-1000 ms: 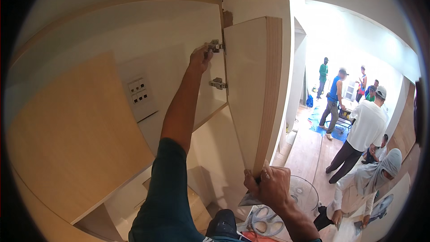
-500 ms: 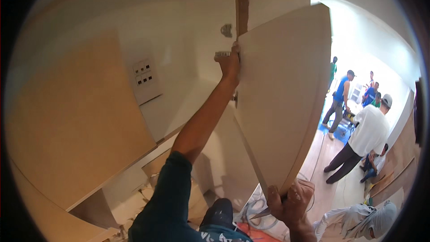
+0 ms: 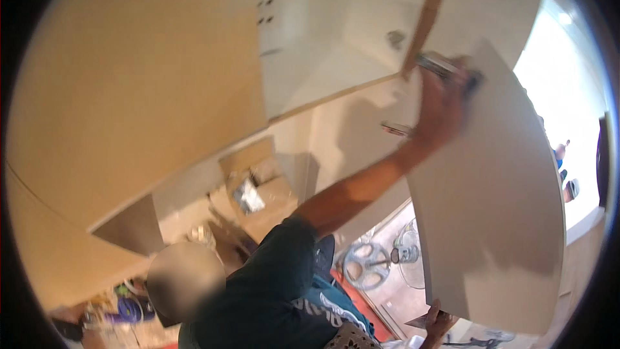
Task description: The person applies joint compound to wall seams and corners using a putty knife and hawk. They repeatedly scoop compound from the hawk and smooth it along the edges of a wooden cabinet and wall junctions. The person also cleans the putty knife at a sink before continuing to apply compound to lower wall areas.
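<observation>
At the far left a smooth, wood-toned cabinet front fills the view, and beside it the pale open cabinet compartment ends in a side wall bearing two metal hinge plates, both with no hinge arm attached. Below the compartment sits an open cardboard box; further right, a grey spoked round base rests near the floor. A lower hinge juts from the left edge of the loose cabinet door, which stands tilted to the right of the compartment, its broad face toward the wearer. The step in hand appears to be managing this door off its plates, and the next move seems to call for both hands sharing its weight, with the jutting hinges kept clear of the cabinet edge. The left hand is bunched at the upper hinge, against the door; blur hides whether its fingers close round anything or only press. Lower down, the right hand clasps the door's bottom left corner narrowly, fingers curled over the edge, beside a thin grey pointed piece whose kind I cannot tell.
</observation>
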Tool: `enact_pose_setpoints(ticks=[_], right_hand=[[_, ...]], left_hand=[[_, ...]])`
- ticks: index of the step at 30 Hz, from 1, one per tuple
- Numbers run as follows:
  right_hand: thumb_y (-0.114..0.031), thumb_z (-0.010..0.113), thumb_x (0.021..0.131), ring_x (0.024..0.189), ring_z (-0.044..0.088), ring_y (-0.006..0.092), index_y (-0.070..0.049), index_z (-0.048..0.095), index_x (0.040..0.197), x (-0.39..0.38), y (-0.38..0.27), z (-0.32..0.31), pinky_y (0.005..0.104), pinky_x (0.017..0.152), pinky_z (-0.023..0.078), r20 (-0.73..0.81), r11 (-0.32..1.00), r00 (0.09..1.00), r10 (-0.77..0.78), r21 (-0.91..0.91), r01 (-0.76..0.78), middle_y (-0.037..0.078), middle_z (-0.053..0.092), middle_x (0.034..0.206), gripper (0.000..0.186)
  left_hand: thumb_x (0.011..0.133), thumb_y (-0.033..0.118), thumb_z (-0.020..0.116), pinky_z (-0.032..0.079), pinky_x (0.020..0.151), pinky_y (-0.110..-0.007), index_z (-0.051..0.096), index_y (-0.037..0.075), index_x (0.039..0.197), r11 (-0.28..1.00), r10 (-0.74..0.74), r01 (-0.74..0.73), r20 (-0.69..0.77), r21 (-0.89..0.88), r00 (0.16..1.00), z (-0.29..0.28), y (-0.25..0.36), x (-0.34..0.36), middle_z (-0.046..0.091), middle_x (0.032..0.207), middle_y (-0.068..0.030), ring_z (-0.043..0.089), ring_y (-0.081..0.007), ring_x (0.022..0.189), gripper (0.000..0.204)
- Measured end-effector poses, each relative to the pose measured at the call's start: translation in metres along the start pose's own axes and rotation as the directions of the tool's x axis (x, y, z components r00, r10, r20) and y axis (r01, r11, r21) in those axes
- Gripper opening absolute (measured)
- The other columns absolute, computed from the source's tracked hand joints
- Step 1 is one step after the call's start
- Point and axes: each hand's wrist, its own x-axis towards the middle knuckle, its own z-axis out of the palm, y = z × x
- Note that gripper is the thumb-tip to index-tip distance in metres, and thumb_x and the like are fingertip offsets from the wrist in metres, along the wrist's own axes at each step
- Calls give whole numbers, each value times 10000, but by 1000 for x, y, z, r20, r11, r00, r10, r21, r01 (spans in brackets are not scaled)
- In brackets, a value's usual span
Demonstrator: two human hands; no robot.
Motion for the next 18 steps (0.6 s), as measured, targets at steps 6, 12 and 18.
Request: enact_pose_setpoints(ticks=[6, 12, 18], right_hand=[[-156, 571, 955, 822, 615, 232, 104, 618, 1014, -71, 13, 7, 361, 711, 483, 246, 745, 758, 604, 164, -647, 186, 660, 960, 271], [-192, 654, 917, 739, 600, 154, 109, 642, 1008, -102, 23, 43, 295, 651, 481, 266, 661, 731, 629, 312, -682, 114, 682, 856, 315], [-245, 609, 934, 913, 619, 278, 69, 642, 1073, -66, 52, 136, 413, 834, 470, 515, 861, 712, 478, -115, -495, 196, 675, 1036, 345]], left_hand=[[925, 90, 525, 431, 839, -363, 442, 1, 1156, 890, 143, -231, 241, 393, 960, -30, 32, -124, 552, 1010, -134, 532, -185, 910, 261], [885, 107, 591, 405, 863, -390, 413, 73, 1024, 1000, -31, 31, 53, 4, 998, -74, 24, -188, 601, 1116, -147, 533, -212, 982, 228], [990, 294, 487, 466, 602, -286, 545, 58, 844, 880, -280, 463, -675, 104, 682, -201, 14, -188, 591, 671, -35, 578, -120, 613, 284]])
